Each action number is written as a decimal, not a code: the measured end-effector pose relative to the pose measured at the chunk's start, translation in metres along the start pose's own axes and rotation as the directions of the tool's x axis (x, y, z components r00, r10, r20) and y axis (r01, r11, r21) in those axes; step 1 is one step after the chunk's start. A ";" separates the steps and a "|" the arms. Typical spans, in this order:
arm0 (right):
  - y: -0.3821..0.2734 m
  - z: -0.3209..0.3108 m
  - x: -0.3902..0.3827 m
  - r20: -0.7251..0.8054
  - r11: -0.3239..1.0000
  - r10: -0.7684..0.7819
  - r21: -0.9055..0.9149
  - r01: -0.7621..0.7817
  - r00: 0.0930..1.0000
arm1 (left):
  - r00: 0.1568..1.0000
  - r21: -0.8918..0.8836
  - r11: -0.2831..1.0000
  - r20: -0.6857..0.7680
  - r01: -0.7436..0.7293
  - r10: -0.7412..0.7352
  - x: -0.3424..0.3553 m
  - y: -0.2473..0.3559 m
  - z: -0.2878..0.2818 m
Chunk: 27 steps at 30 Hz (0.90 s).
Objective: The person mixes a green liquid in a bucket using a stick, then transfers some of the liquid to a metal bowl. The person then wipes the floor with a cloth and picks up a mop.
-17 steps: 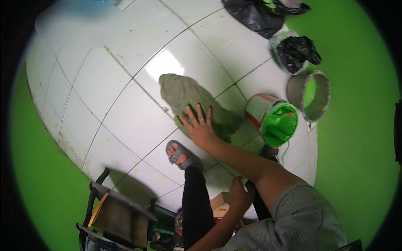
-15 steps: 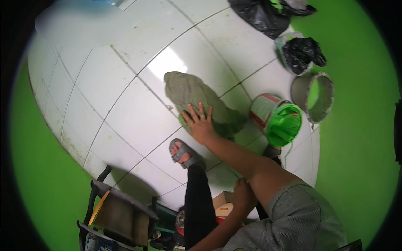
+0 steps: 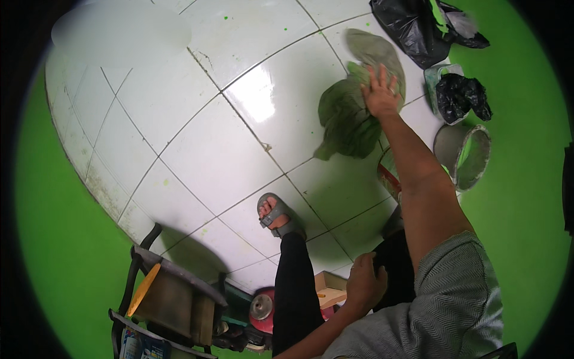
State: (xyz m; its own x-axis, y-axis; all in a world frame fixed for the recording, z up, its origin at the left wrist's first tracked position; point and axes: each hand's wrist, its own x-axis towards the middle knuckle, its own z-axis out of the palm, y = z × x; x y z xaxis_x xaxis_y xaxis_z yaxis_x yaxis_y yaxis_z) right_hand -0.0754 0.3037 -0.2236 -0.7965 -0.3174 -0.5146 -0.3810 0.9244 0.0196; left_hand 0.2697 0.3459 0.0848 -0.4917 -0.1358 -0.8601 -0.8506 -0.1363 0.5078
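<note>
My right hand point(image 3: 381, 96) lies flat on a greenish-grey cloth point(image 3: 353, 113), fingers spread, and presses it against the white tiled floor point(image 3: 203, 161). The cloth is crumpled and bunched, with green stains. My left hand point(image 3: 366, 282) rests near my right knee, its fingers loosely curled together, with nothing seen in it. A paint bucket point(image 3: 388, 170) with a red and white side is mostly hidden behind my right forearm.
Along the green wall at right stand a round grey tub point(image 3: 445, 146), a container holding a black plastic bag point(image 3: 460, 96), and a larger black bag point(image 3: 412, 33). A dark shelf rack point(image 3: 173, 299) stands at lower left. Near my feet are a red round object point(image 3: 261, 307) and an open box point(image 3: 332, 287).
My right hand has swept the cloth forward and to the right across the floor, and the cloth has bunched differently. My forearm now covers most of the paint bucket.
</note>
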 end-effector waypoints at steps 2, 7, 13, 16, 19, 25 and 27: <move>0.028 0.005 -0.009 0.098 0.981 0.160 0.095 -0.169 0.982 | 1.000 -0.013 1.000 0.003 -0.023 0.023 -0.002 0.001 -0.001; 0.005 0.088 -0.110 0.063 0.970 0.239 0.015 -0.241 0.969 | 0.999 -0.027 0.999 0.037 -0.037 0.038 0.001 0.003 -0.002; -0.122 0.108 -0.267 0.460 0.957 -0.288 0.108 0.270 0.840 | 0.975 0.128 0.991 0.218 0.025 -0.052 0.003 0.010 -0.019; -0.163 0.085 -0.262 0.397 0.793 -0.605 0.229 0.564 0.690 | 0.974 0.113 0.990 0.219 -0.084 0.057 -0.011 -0.016 -0.011; -0.170 0.092 -0.193 0.097 0.453 -0.888 0.005 0.892 0.450 | 0.964 0.124 0.991 0.265 -0.042 0.008 -0.006 -0.012 -0.017; -0.208 -0.005 -0.008 -0.010 0.628 -0.776 -0.107 0.771 0.631 | 0.965 0.229 0.974 0.256 0.001 -0.062 -0.004 -0.006 -0.020; -0.187 -0.036 0.042 -0.023 0.798 -0.586 -0.187 0.572 0.810 | 0.973 0.217 0.976 0.224 0.001 -0.051 -0.004 -0.006 -0.019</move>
State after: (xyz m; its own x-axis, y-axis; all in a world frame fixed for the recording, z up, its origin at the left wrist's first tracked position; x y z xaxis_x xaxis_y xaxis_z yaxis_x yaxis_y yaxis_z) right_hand -0.0548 0.1097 -0.2183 -0.4325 -0.8038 -0.4085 -0.8481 0.5165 -0.1183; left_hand 0.2803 0.3286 0.0859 -0.4768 0.0949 -0.8739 -0.8714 0.0795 0.4841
